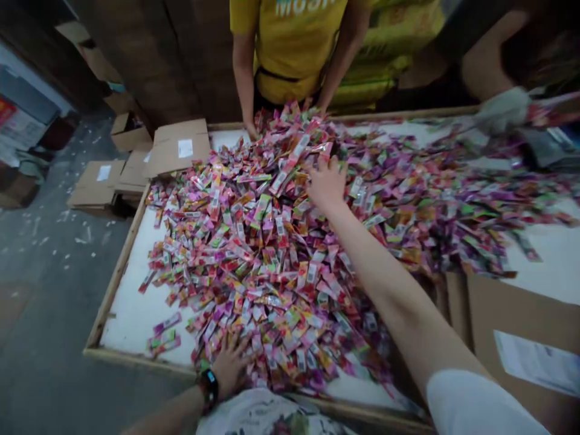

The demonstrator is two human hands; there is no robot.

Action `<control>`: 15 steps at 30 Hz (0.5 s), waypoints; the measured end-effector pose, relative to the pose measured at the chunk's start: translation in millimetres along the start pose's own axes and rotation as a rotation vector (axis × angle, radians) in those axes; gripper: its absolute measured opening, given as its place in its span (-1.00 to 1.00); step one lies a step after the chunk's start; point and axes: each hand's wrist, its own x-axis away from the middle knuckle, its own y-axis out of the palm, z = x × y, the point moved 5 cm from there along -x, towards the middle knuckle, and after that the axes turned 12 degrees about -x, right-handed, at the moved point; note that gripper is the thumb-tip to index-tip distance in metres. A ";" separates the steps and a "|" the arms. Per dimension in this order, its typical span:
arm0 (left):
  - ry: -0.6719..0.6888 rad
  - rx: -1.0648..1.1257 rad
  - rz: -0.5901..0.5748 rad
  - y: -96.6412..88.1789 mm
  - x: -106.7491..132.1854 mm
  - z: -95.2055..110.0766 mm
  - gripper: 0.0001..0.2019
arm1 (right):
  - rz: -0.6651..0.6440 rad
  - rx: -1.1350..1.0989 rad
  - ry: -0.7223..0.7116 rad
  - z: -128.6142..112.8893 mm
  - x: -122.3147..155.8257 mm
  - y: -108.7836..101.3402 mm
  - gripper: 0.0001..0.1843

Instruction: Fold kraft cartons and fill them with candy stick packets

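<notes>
A large heap of small, mostly pink and purple wrapped packets (272, 254) covers the middle of a white tabletop (131, 314). My right hand (327, 184) reaches far across onto the upper part of the heap, fingers spread against the packets. Just beyond its fingertips lies a shiny pink and red packet (321, 148). Close to the table's near edge, my left hand (232, 364) rests on the packets with its fingers apart. A dark watch sits on that wrist. Neither hand visibly grips a packet.
A person in a yellow shirt (299, 48) stands opposite, arms at the heap. Another person's blurred gloved hand (505, 112) is at the far right. Cardboard boxes stand left (179, 145) and near right (525, 314). A wooden rim (120, 272) edges the table.
</notes>
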 end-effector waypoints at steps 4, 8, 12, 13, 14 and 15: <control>0.041 -0.060 0.079 22.7 -22.9 -23.6 -0.42 | 0.132 -0.209 -0.177 -35.4 163.7 -14.5 -0.59; 0.091 -0.072 0.360 -9.8 -66.0 -39.2 -0.59 | -0.376 -0.440 -0.435 -86.2 381.5 36.7 -0.55; -0.101 -0.075 0.553 -97.0 -116.2 -57.4 -0.65 | -0.882 -0.588 -0.084 -73.1 446.0 115.1 -0.48; -0.131 -0.077 0.599 -124.5 -124.9 -59.0 -0.65 | -0.897 -0.610 -0.010 -66.7 430.2 125.0 -0.46; -0.132 -0.074 0.629 -151.6 -131.1 -58.4 -0.66 | -0.859 -0.652 0.062 -61.1 404.9 128.9 -0.48; -0.113 -0.066 0.648 -177.0 -134.6 -56.2 -0.65 | -0.763 -0.710 0.129 -56.5 373.2 126.5 -0.52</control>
